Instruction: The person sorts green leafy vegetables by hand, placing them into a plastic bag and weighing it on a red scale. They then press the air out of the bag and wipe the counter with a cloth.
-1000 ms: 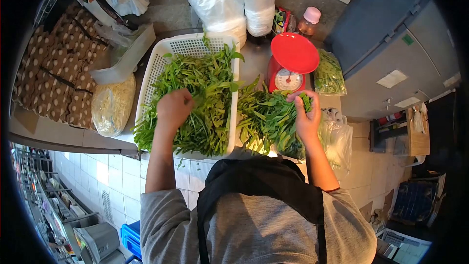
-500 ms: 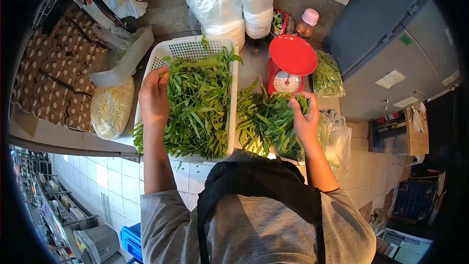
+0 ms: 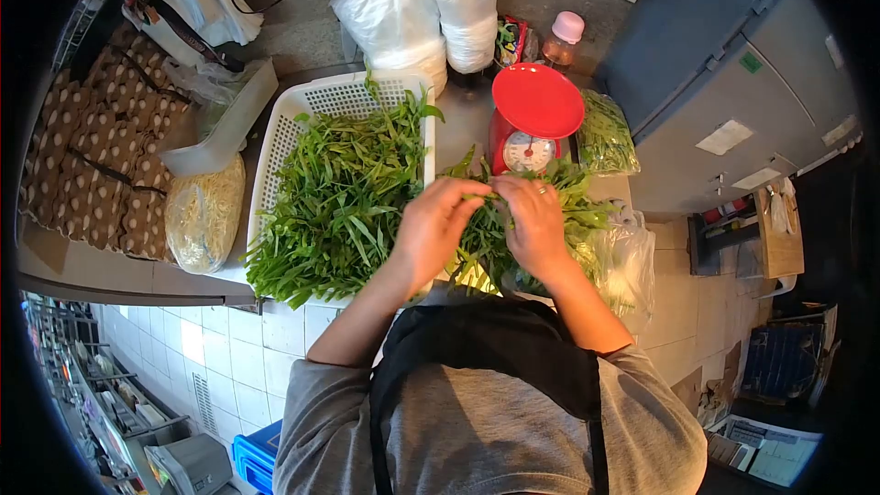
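Pinching green stems [image 3: 492,197] with left hand [image 3: 431,225] and right hand [image 3: 535,227]; could scatter bits beside white basket [image 3: 341,99] through loose grip

Single wide view from the head above the shirt [image 3: 495,422], forward and down over the nearby counter [image 3: 461,133]

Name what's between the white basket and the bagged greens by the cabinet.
In the head view, the red scale stands between the basket and the bagged greens, with loose greens in front.
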`<state>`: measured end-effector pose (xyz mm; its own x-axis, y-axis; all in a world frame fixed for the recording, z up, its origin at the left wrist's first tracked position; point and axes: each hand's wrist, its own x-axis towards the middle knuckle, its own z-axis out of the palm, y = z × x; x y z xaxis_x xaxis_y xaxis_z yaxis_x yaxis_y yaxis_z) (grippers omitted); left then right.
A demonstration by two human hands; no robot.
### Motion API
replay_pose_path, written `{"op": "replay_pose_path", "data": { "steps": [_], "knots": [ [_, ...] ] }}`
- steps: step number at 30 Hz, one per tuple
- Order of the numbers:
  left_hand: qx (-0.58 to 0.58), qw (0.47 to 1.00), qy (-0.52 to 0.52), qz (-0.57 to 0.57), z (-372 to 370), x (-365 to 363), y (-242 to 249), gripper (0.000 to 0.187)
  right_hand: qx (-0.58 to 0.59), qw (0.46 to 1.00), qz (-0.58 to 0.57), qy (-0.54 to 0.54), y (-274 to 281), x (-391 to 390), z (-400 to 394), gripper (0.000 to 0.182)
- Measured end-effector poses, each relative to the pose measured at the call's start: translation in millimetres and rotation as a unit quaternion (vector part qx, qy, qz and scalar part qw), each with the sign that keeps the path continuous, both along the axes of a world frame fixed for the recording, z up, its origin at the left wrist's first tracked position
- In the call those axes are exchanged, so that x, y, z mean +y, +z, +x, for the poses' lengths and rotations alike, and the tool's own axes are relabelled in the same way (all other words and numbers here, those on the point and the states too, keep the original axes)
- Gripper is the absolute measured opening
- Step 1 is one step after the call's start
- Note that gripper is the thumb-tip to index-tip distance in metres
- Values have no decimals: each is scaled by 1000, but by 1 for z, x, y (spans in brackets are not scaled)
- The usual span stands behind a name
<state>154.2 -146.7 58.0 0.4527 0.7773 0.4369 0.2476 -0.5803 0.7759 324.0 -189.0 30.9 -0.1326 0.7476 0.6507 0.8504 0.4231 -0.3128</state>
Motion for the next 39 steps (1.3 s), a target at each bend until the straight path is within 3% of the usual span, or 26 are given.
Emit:
{"op": "replay_pose_path", "data": {
  "steps": [3,6,8,10,14,15,16,17,19,21,22,24,27,31,34,39],
  "knots": [
    [2,999,-11,-30,8,-4,-12,15,-13,1000,-13,-20,-12,-4,3,32],
    [-12,998,-17,-56,12,-7,-22,15,48,997,-62,-27,-21,-5,5,31],
    [-46,998,-7,-30,17,-12,-24,15,230,967,-101,-41,-32,-4,4,19],
    [-66,997,13,-25,19,-15,-27,14,438,878,-184,-51,-38,0,6,13],
    [25,1000,5,-14,2,-8,-32,44,538,821,-176,-73,-47,6,47,13],
    [40,999,-3,-28,-8,-2,-34,55,531,827,-166,-78,-47,4,52,13],
    [91,995,49,-5,-21,9,-43,55,524,834,-154,-83,-45,3,56,14],
    [34,996,77,-30,-33,17,-49,42,516,840,-140,-87,-44,3,59,14],
    [204,956,205,55,-73,40,-43,19,515,842,-133,-89,-47,2,65,15],
    [322,893,306,72,-111,53,-51,14,507,846,-134,-94,-49,0,65,16],
    [400,842,341,121,-132,62,-69,9,498,851,-138,-95,-47,-1,64,16],
    [432,836,329,84,-149,62,-74,8,492,854,-142,-92,-46,0,60,16],
    [388,858,330,64,-153,65,-68,10,507,847,-137,-80,-45,3,54,17],
    [120,932,343,-7,-137,57,-15,15,511,848,-125,-62,-43,4,56,16],
    [-8,953,295,-71,-142,68,-22,23,444,885,-117,-79,-40,1,56,15],
    [-71,962,216,-149,-107,55,-14,21,410,905,-100,-57,-33,0,49,15]
  ]
}}
